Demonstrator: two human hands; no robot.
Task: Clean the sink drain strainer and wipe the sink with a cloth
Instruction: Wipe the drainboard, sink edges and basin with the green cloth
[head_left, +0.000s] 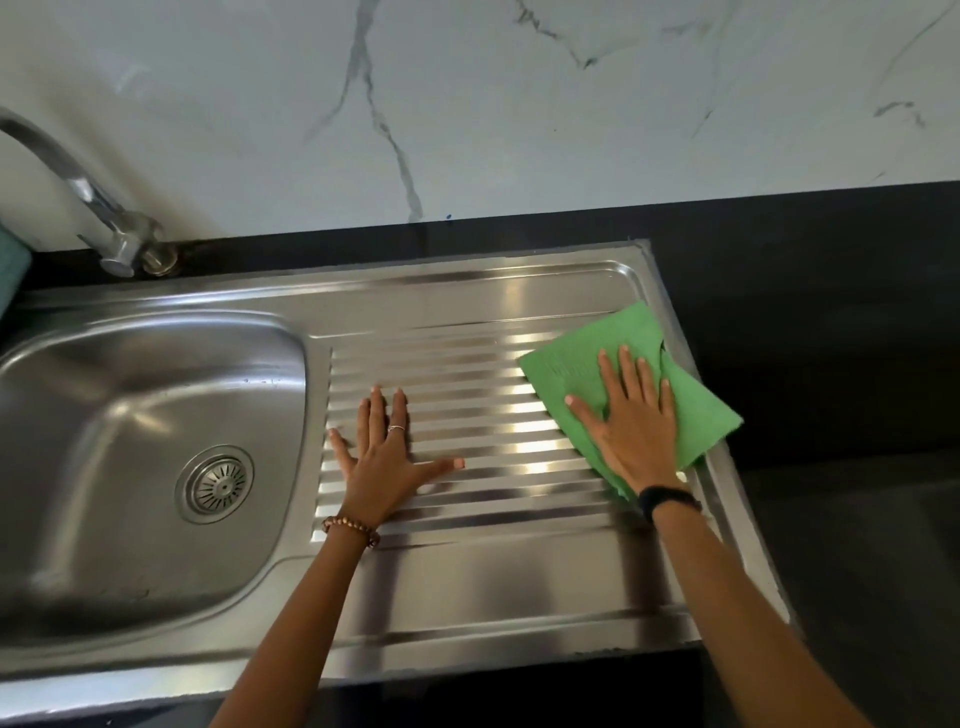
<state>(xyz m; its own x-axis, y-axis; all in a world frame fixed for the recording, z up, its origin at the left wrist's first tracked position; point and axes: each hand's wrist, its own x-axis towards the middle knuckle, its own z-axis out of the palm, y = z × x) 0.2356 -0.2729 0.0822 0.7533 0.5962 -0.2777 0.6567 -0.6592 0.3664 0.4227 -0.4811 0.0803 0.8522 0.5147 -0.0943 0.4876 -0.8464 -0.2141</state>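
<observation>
Pressing my right hand (631, 415) flat, fingers straight, I pin the green cloth (582, 358) to the far right end of the sink's (467, 613) ribbed drainboard so it wipes evenly. My left hand (384, 441), spread and holding nothing, braces me on the ribs, while the drain strainer (215, 484) sits seated in the bowl, well apart from the cloth.

Right hand (631, 421) presses green cloth (571, 364) flat on sink drainboard (467, 374); left hand (387, 447) rests flat beside it.

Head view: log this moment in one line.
step: wiping drainboard | right hand: flat on cloth | left hand: flat on drainboard | strainer: in drain
</observation>
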